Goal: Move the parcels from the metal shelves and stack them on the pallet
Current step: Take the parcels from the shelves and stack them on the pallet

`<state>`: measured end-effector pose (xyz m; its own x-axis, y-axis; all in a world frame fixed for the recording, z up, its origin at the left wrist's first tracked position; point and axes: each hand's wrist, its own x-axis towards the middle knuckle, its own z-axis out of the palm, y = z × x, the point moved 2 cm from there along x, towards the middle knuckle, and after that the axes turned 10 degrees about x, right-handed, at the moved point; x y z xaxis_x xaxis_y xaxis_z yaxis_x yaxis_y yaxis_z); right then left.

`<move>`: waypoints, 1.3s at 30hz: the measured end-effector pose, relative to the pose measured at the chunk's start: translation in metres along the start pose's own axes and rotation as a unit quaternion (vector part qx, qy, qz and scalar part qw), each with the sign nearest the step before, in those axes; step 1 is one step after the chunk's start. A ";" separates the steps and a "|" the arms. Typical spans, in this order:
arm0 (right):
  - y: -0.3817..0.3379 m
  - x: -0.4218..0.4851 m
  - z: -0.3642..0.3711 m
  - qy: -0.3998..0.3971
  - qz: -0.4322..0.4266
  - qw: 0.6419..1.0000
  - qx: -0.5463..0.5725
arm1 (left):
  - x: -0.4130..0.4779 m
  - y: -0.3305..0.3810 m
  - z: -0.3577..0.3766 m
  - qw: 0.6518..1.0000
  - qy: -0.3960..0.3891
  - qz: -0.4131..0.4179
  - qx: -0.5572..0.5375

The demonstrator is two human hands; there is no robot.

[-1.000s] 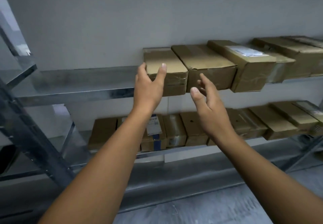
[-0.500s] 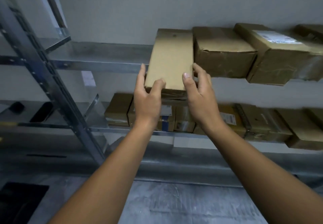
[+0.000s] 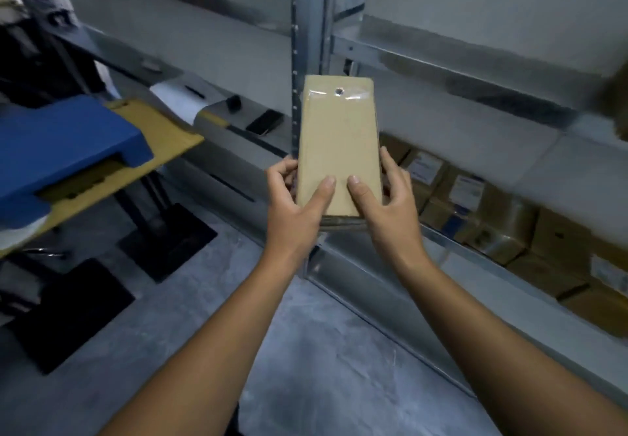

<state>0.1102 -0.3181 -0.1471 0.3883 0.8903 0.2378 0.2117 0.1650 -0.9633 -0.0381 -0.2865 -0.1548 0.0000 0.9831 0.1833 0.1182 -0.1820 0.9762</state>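
Your fingers [image 3: 324, 191] on both the left hand [image 3: 292, 211] and the right hand [image 3: 390, 211] grip one parcel [image 3: 339, 143] at its near end. It has left the upper metal shelf [image 3: 441, 65] and now hangs in mid-air, so the carry to the blue pallet [image 3: 68, 143] likely comes next. Count: one parcel held, two hands, and several shelved parcels [image 3: 475, 204] too blurred to number.
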 end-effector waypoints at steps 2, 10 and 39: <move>-0.005 0.004 0.046 -0.042 -0.003 0.999 -0.004 | 0.011 -0.011 -0.041 1.000 0.028 -0.007 -0.006; -0.019 0.019 0.273 -0.167 -0.024 0.985 0.026 | 0.076 -0.068 -0.240 0.990 0.135 -0.022 0.025; 0.090 0.155 0.950 -0.479 0.065 0.875 -0.002 | 0.384 -0.327 -0.712 0.898 0.345 -0.252 0.104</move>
<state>-0.6624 0.2380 -0.3155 -0.5207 0.8491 -0.0887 0.2261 0.0370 -0.9734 -0.7840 0.1353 -0.3209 -0.7124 0.6791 -0.1770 0.1140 0.3608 0.9256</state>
